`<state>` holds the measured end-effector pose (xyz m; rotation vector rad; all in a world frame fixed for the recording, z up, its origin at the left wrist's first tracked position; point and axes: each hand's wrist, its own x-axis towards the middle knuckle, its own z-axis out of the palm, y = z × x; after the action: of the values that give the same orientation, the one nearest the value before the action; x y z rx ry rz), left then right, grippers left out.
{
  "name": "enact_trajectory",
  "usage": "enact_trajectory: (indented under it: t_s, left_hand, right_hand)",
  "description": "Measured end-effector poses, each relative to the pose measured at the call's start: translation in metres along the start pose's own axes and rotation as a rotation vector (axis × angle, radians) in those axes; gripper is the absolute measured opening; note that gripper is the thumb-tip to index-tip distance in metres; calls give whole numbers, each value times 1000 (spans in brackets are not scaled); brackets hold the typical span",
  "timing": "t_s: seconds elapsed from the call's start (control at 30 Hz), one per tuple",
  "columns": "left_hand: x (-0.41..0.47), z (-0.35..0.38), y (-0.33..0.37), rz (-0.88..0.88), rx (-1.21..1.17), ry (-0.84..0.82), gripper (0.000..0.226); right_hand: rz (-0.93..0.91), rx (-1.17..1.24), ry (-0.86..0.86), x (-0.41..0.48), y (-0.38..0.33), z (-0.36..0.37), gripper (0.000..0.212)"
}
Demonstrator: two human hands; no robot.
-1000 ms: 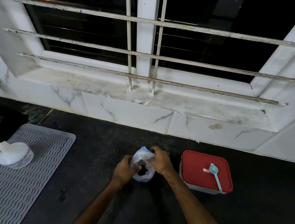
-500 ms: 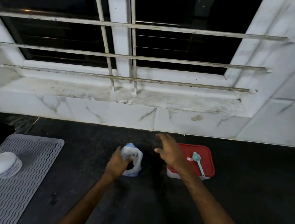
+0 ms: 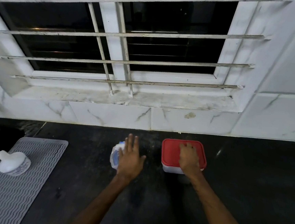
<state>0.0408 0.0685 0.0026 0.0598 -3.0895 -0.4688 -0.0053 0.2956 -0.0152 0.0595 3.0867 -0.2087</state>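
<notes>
With our left hand [image 3: 130, 157] released beside the bag [image 3: 114, 156] and our right hand [image 3: 189, 159] on the box [image 3: 171, 149] near the desk's [image 3: 243, 191] back edge, its fingers' [image 3: 184, 147] state untellable, we should press lightly so the box does not slide.

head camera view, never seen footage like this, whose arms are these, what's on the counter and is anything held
No machine here: a person wears one camera on the head, looking down, so both arms are theirs. On the dark counter under a barred window sit a small plastic bag and a box with a red lid; a grey ribbed mat on the left carries a white tub. The left hand hovers open by the bag, fingers straight. The right hand rests on the lid. Neither visibly holds anything.
</notes>
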Motion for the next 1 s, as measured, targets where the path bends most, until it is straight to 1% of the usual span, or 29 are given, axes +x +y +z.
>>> enact_trajectory:
  t_s: [0.07,0.1,0.23,0.27,0.33,0.4,0.43,0.5,0.63,0.77,0.87,1.0]
  left_hand:
    - [-4,4,27,80,-9,-56,81]
    - [-5,8,38,99,-35,-82,80]
    - [-2,24,59,87,-212,-159,77]
    - [-2,27,60,85,-238,-164,76]
    - [0,35,62,98,-255,-165,74]
    - [0,41,60,106,-262,-159,73]
    - [1,43,58,108,-269,-154,73]
    - [1,46,58,107,-287,-153,73]
    - [2,45,59,98,-300,-153,70]
    - [6,46,62,78,-293,-162,70]
    - [8,47,62,60,-282,-172,70]
    - [8,52,70,56,-273,-183,70]
  right_hand:
    - [4,28,6,0,3,2,41]
    - [11,91,24,1,6,2,38]
    - [29,550,194,2,39,-8,36]
    - [77,690,252,3,51,-10,36]
    - [256,944,346,6,83,-12,38]
    - [425,1083,379,6,113,-5,39]
    - [475,1117,377,6,125,1,40]
    - [504,1153,350,2,146,17,41]
    - [449,1182,255,-4,164,44,45]
    - [395,1155,208,-7,174,64,55]
    - [383,1126,205,-8,181,70,59]
    - [325,985,266,-4,183,65,55]
